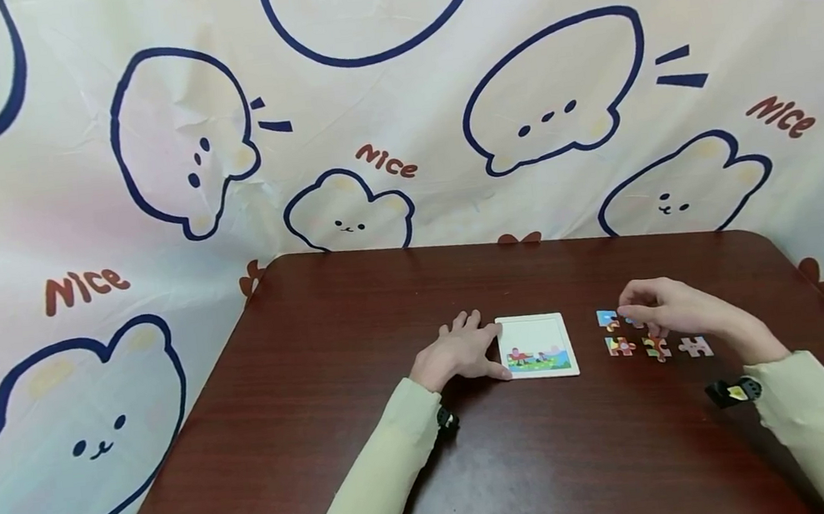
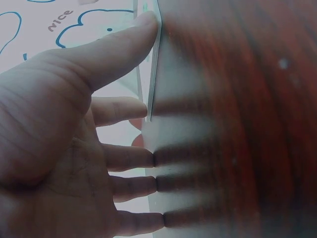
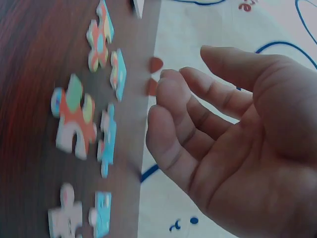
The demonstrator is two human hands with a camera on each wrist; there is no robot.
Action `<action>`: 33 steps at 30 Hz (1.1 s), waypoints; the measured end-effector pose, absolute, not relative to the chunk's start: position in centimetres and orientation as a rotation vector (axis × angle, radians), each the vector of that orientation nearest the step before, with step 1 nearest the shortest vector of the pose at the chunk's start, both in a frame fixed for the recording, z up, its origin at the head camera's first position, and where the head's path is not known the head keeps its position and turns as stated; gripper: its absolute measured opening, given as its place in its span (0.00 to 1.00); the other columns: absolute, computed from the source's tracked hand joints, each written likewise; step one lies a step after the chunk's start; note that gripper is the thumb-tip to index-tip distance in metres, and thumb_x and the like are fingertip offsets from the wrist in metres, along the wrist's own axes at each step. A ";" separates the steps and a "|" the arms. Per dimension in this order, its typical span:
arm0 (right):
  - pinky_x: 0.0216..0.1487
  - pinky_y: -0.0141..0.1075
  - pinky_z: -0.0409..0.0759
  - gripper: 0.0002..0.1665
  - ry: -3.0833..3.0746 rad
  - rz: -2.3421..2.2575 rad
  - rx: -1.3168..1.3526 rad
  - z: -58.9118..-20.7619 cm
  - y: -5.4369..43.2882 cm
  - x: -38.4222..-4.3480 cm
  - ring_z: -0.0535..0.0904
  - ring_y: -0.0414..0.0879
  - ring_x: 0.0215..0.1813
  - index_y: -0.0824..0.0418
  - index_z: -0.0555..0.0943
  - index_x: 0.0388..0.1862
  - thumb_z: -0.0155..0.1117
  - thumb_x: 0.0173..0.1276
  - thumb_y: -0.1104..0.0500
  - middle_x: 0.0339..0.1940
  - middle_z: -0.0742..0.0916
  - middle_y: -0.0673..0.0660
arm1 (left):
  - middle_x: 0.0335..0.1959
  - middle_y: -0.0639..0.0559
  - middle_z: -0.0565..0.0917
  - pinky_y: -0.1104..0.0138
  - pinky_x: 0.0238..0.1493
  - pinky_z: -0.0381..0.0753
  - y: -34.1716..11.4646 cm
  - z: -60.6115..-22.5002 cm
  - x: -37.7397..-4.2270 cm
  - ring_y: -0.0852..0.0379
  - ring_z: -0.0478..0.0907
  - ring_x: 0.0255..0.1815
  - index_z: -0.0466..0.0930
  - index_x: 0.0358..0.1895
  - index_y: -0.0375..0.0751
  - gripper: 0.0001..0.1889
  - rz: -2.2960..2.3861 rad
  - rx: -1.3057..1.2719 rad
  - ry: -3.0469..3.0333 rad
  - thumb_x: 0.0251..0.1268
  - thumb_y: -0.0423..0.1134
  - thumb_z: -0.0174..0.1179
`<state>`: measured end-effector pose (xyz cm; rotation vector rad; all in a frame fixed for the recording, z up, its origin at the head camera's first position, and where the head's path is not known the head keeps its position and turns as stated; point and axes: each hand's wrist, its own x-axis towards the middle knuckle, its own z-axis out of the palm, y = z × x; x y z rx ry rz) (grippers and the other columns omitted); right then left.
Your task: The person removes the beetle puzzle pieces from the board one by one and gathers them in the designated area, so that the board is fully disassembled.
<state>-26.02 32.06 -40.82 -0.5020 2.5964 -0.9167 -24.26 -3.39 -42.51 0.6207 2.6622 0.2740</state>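
A white puzzle tray (image 1: 533, 331) lies on the table, with a strip of colourful picture (image 1: 543, 359) along its near side. My left hand (image 1: 460, 352) rests at the tray's left edge, fingers spread, the thumb at the near corner. In the left wrist view the thumb and index finger meet the tray's edge (image 2: 152, 74). Over several loose jigsaw pieces hovers my right hand (image 1: 677, 311), fingers loosely bent and holding nothing. Below it lie an orange-and-green piece (image 3: 74, 121) and a pale pink piece (image 1: 695, 347); a blue piece (image 1: 606, 319) and a red-and-yellow piece (image 1: 621, 346) lie left of it.
The dark brown wooden table (image 1: 307, 402) reaches back to a pale cloth backdrop (image 1: 426, 105) printed with blue cartoon outlines. That cloth also runs along the left side. The pieces lie right of the tray, a short gap away.
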 end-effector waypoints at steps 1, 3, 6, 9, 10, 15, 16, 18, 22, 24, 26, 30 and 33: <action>0.25 0.40 0.80 0.16 2.588 -0.926 -0.507 -40.9 31.7 -26.1 0.78 0.48 0.23 0.61 0.77 0.48 0.60 0.73 0.50 0.31 0.81 0.61 | 0.81 0.42 0.49 0.42 0.76 0.50 -3.4 -42.5 -24.3 0.41 0.42 0.82 0.57 0.76 0.56 0.43 0.275 0.620 2.662 0.60 0.64 0.63; 0.25 0.41 0.81 0.16 2.574 -0.940 -0.522 -41.1 31.1 -26.2 0.78 0.49 0.24 0.61 0.77 0.50 0.61 0.73 0.51 0.31 0.82 0.61 | 0.81 0.42 0.49 0.42 0.76 0.50 -3.3 -42.6 -24.2 0.41 0.43 0.82 0.58 0.76 0.55 0.43 0.274 0.625 2.661 0.60 0.64 0.63; 0.24 0.41 0.80 0.17 2.557 -0.959 -0.562 -41.3 30.2 -26.4 0.78 0.50 0.24 0.62 0.76 0.52 0.60 0.73 0.51 0.32 0.83 0.61 | 0.81 0.42 0.49 0.42 0.76 0.50 -3.3 -42.6 -24.3 0.41 0.43 0.82 0.58 0.76 0.56 0.42 0.268 0.628 2.662 0.60 0.64 0.63; 0.24 0.42 0.80 0.20 2.540 -0.971 -0.577 -41.7 29.4 -26.6 0.79 0.51 0.25 0.61 0.75 0.54 0.60 0.73 0.49 0.33 0.83 0.62 | 0.81 0.41 0.49 0.42 0.76 0.51 -3.3 -42.6 -24.3 0.41 0.43 0.82 0.59 0.75 0.56 0.42 0.260 0.635 2.663 0.60 0.64 0.62; 0.25 0.43 0.80 0.20 2.530 -0.976 -0.578 -41.8 29.1 -26.6 0.79 0.51 0.25 0.61 0.75 0.55 0.60 0.73 0.48 0.33 0.83 0.62 | 0.81 0.41 0.49 0.42 0.76 0.51 -3.3 -42.6 -24.3 0.41 0.42 0.82 0.59 0.76 0.56 0.42 0.260 0.633 2.662 0.60 0.64 0.62; 0.24 0.44 0.81 0.22 2.494 -0.985 -0.599 -42.4 27.8 -27.0 0.79 0.51 0.24 0.61 0.75 0.57 0.60 0.73 0.48 0.34 0.83 0.62 | 0.81 0.41 0.48 0.42 0.76 0.50 -3.3 -42.6 -24.4 0.41 0.42 0.82 0.56 0.77 0.56 0.43 0.258 0.618 2.658 0.61 0.64 0.62; 0.23 0.44 0.80 0.22 2.490 -0.982 -0.613 -42.5 27.6 -27.1 0.79 0.51 0.23 0.61 0.75 0.57 0.60 0.73 0.48 0.34 0.83 0.62 | 0.81 0.41 0.48 0.43 0.76 0.50 -3.3 -42.6 -24.3 0.42 0.42 0.82 0.56 0.77 0.56 0.43 0.260 0.614 2.657 0.61 0.64 0.62; 0.22 0.43 0.79 0.21 2.486 -0.977 -0.648 -42.6 27.1 -27.2 0.78 0.51 0.22 0.61 0.75 0.57 0.59 0.73 0.49 0.34 0.83 0.62 | 0.81 0.42 0.48 0.43 0.76 0.50 -3.3 -42.6 -24.3 0.42 0.42 0.82 0.56 0.77 0.56 0.44 0.259 0.611 2.658 0.60 0.64 0.62; 0.23 0.42 0.80 0.19 2.480 -0.966 -0.674 -43.0 26.3 -27.3 0.78 0.49 0.23 0.59 0.77 0.55 0.59 0.74 0.49 0.33 0.83 0.60 | 0.81 0.42 0.48 0.43 0.77 0.50 -3.3 -42.6 -24.3 0.42 0.42 0.82 0.56 0.77 0.56 0.44 0.254 0.614 2.660 0.60 0.64 0.62; 0.24 0.41 0.80 0.18 2.479 -0.959 -0.690 -43.1 25.8 -27.3 0.79 0.48 0.24 0.58 0.77 0.55 0.59 0.74 0.49 0.33 0.83 0.59 | 0.81 0.42 0.48 0.43 0.77 0.50 -3.3 -42.6 -24.3 0.42 0.42 0.82 0.56 0.77 0.56 0.44 0.252 0.615 2.662 0.60 0.65 0.62; 0.26 0.40 0.81 0.18 2.479 -0.947 -0.699 -43.2 25.3 -27.3 0.79 0.48 0.25 0.58 0.78 0.55 0.59 0.73 0.49 0.33 0.83 0.58 | 0.81 0.42 0.48 0.43 0.77 0.50 -3.3 -42.7 -24.4 0.42 0.42 0.82 0.56 0.77 0.57 0.44 0.253 0.612 2.661 0.60 0.65 0.62; 0.27 0.40 0.80 0.18 2.472 -0.923 -0.732 -43.3 24.2 -27.3 0.78 0.48 0.25 0.58 0.78 0.55 0.59 0.73 0.50 0.30 0.83 0.57 | 0.81 0.42 0.48 0.43 0.76 0.50 -3.2 -42.7 -24.4 0.42 0.42 0.82 0.56 0.77 0.57 0.44 0.251 0.602 2.663 0.60 0.65 0.62; 0.26 0.40 0.80 0.17 2.449 -0.916 -0.754 -43.4 23.3 -27.3 0.78 0.48 0.25 0.57 0.78 0.55 0.59 0.73 0.51 0.28 0.82 0.56 | 0.81 0.42 0.49 0.43 0.76 0.50 -3.2 -42.7 -24.4 0.42 0.42 0.82 0.57 0.77 0.57 0.44 0.242 0.595 2.665 0.59 0.65 0.62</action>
